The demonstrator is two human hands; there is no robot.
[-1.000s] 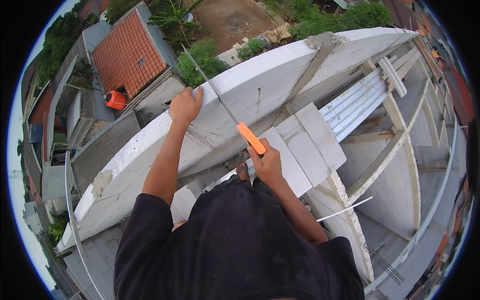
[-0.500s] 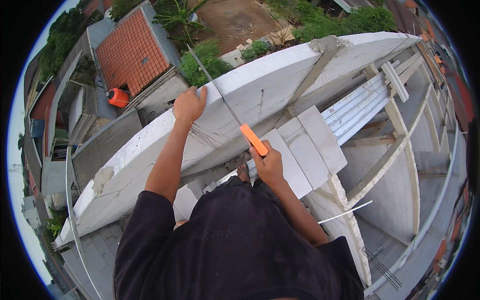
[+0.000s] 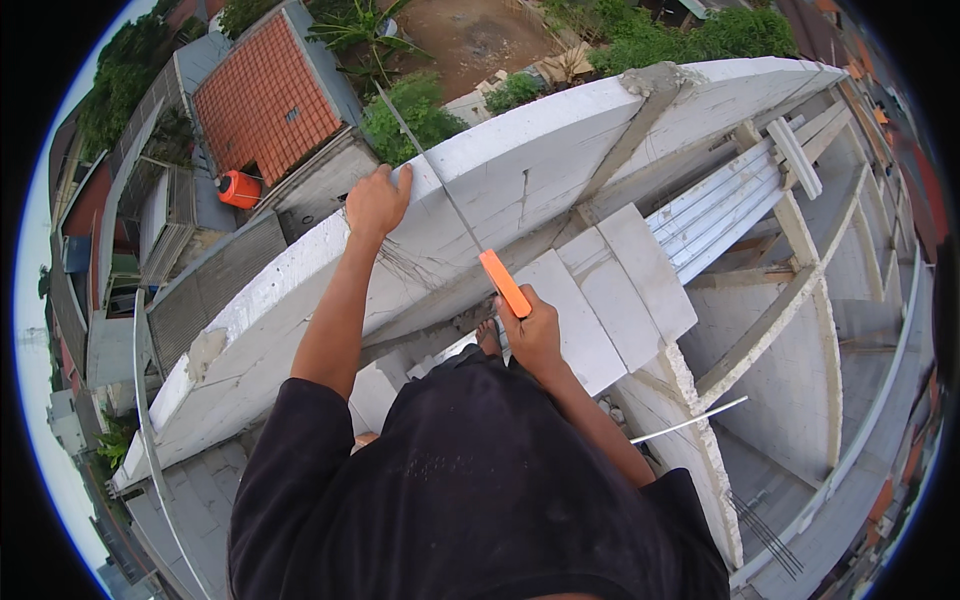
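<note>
- Saw (image 3: 507, 287): positioned across the wall (image 3: 545, 145), its handle (image 3: 497, 270) on the person's side and the tip beyond the far edge of the top.
- Right grip (image 3: 532, 328): closed around the near end of the handle.
- Left grip (image 3: 376, 203): spread over the wall top just left of the blade (image 3: 459, 213), thumb apart from the fingers; the far fingertips are not clearly visible.
- Contact: the blade crosses the top edge; whether it sits in a cut cannot be told. Teeth are too small to make out.
- Weight: the saw is judged light enough for one hand, though its long blade probably makes it tip-heavy.
- Stiffness: the thin blade is judged firm along its length and springy sideways; twisting could bend or bind it.
- Surface: the handle appears to be smooth, hard plastic; dust or sweat could make it slippery.
- Hold point: the handle is the proper place, wrist in line with the blade. The bare blade is unsuitable for holding.
- Wall: pale and rough along the top, judged rigid but crumbly at the edges; a flat palm clear of the blade appears the sounder support.
- Surroundings: pale blocks (image 3: 622, 297) lie right of the right grip, beside ribbed sheets (image 3: 718, 212).
</note>
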